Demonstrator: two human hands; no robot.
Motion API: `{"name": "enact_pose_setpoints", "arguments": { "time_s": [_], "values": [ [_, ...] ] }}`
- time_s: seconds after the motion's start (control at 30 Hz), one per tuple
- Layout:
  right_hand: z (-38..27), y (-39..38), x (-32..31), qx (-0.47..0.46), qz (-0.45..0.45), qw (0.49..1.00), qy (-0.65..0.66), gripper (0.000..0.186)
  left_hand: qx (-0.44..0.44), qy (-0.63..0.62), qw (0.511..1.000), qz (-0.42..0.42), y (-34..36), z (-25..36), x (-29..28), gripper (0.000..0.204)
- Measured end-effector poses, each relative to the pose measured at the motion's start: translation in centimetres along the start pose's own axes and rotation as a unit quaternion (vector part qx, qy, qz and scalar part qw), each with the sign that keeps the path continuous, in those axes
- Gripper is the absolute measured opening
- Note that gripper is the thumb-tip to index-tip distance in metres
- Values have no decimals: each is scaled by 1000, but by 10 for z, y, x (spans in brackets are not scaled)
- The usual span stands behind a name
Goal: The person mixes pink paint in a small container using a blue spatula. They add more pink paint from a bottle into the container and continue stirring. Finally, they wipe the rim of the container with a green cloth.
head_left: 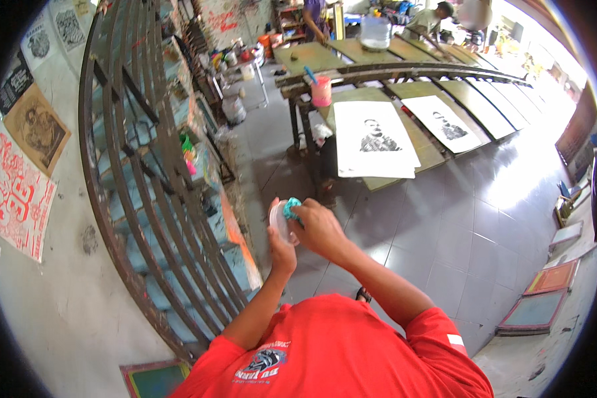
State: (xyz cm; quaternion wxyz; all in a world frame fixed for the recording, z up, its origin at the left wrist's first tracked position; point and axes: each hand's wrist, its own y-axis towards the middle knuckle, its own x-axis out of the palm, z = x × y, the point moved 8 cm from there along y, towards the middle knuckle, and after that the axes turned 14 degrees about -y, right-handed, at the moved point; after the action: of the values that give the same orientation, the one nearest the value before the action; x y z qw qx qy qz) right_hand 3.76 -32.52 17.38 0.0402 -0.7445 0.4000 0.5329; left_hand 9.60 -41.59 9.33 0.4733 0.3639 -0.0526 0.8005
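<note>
My left hand (282, 251) is wrapped round a small translucent plastic tub (282, 225), held up in front of my chest. A crumpled teal cloth (290, 208) is pinched in the fingers of my right hand (320, 229). The cloth is pressed at the tub's rim and side; my right hand hides part of both. What the tub contains, if anything, cannot be made out.
Ahead stand long printing tables (385, 182) bearing white sheets (375, 142) with dark portrait prints. A pink cup (321, 91) with a blue-handled tool sits at one corner. Stair railing (139, 166) rises on my left; framed screens (534, 312) lean at right. Two people work farther back.
</note>
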Motion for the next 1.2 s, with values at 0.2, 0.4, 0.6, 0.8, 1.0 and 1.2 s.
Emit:
{"name": "enact_pose_setpoints", "arguments": {
  "time_s": [0.2, 0.4, 0.6, 0.8, 1.0, 1.2],
  "values": [
    [-12, -6, -9, -108, 52, 992, 33, 28, -64, -53, 995, 56, -19, -10, -4, 74],
    [-28, -12, -9, -220, 97, 969, -49, 30, -189, -81, 972, 110, -21, -14, -10, 65],
    [-22, -6, 11, -133, 60, 989, -27, 30, -91, -44, 991, 84, -15, -2, -9, 64],
    [-15, -3, 12, -26, -26, 998, 46, 27, 39, 74, 996, 20, -13, 13, -6, 64],
    [1, -8, 8, 46, -22, 985, 162, 31, 165, 264, 945, -103, -13, 38, 22, 67],
    [27, -18, 20, 116, -126, 946, 274, 33, 242, 408, 845, -245, -10, 48, 56, 70]
  ]
}}
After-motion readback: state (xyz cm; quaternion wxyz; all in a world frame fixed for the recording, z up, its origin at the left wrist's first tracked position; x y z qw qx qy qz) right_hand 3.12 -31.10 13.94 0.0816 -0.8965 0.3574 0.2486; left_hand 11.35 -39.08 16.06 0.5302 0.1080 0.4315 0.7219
